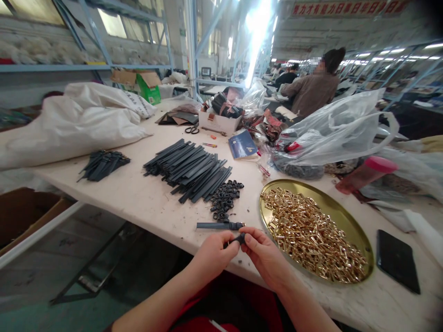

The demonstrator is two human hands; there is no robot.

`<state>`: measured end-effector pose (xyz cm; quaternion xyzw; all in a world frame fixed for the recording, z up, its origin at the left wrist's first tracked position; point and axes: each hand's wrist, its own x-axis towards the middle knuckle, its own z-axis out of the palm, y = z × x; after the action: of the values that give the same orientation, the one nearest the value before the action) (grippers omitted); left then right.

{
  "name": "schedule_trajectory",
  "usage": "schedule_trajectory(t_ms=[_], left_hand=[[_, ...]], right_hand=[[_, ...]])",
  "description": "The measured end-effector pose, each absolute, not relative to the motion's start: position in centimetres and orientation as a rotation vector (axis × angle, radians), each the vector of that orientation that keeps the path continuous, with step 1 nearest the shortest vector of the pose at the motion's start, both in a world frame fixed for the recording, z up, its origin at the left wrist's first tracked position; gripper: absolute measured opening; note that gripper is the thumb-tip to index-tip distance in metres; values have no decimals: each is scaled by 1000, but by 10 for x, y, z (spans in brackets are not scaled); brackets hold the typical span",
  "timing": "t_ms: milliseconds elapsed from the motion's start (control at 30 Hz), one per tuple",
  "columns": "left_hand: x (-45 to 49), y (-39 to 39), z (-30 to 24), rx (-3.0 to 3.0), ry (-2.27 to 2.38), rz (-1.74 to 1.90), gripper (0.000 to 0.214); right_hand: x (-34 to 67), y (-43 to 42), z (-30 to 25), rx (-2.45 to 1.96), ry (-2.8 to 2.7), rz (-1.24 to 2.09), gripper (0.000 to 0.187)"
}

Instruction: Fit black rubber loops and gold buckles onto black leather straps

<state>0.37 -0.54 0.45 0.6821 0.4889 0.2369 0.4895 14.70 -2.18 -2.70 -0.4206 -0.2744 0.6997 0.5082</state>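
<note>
Close to the table's front edge, my left hand (219,251) and my right hand (262,252) meet over a small dark strap (239,239). Both hands are closed on it in a pinch, and most of it is hidden by the fingers. Just beyond them lies one dark strap with a gold-coloured buckle end (216,226). Past that sit a heap of small black loops (224,199) and a wide pile of flat dark strips (188,168). To the right of my right hand, a gold oval tray (332,198) holds many gold buckles (311,230).
A bundle of straps (104,165) lies at left before a white sack (86,124). Behind are scissors (192,129), a blue booklet (243,144) and a white box (218,123). A plastic bag (328,129), pink-lidded bottle (367,174) and black phone (398,260) are right. A person (318,87) sits beyond.
</note>
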Motion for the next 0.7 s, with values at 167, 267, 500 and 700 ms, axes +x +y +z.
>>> schedule_trajectory(t_ms=[167,267,500,700], left_hand=[[2,-8,0,1687,1151,592,19],[-2,-9,-2,1633,1093,605,20],[-4,-4,-10,1448,1141,618,11],[0,-8,-8,1485,1150,653,10]], right_hand=[[144,-23,-32,-1053,-615,1691,23],[145,-21,-33,-1167,-693,1565,25],[145,-22,-18,-1344,-1057,1391,26],[142,-22,-28,-1277,-933,1483,27]])
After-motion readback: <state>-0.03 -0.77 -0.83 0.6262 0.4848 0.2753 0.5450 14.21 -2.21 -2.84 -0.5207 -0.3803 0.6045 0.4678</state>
